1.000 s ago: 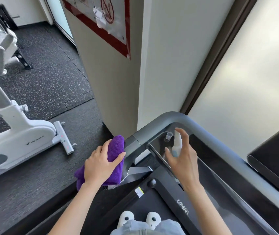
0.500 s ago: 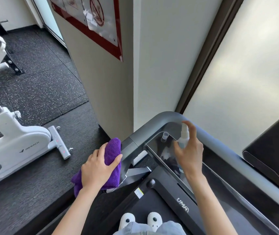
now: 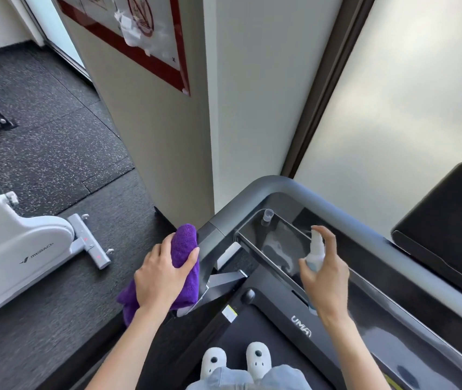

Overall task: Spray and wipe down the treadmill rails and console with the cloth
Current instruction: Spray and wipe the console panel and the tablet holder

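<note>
I stand on a treadmill whose grey rail (image 3: 269,187) curves around a glossy black console (image 3: 283,246). My left hand (image 3: 162,274) grips a folded purple cloth (image 3: 186,249) held against the left side of the rail. My right hand (image 3: 325,274) holds a small white spray bottle (image 3: 316,251) over the console, with the index finger on top of its nozzle. The bottle's clear cap (image 3: 267,216) stands on the console's far corner.
A white exercise bike (image 3: 27,249) stands on the dark rubber floor to the left. A wall corner with a red-framed poster (image 3: 145,38) rises just beyond the rail. A black padded surface (image 3: 449,215) sits at the right by the frosted window.
My right hand has moved the spray bottle rightward along the console. My left hand keeps the cloth at the same spot on the rail.
</note>
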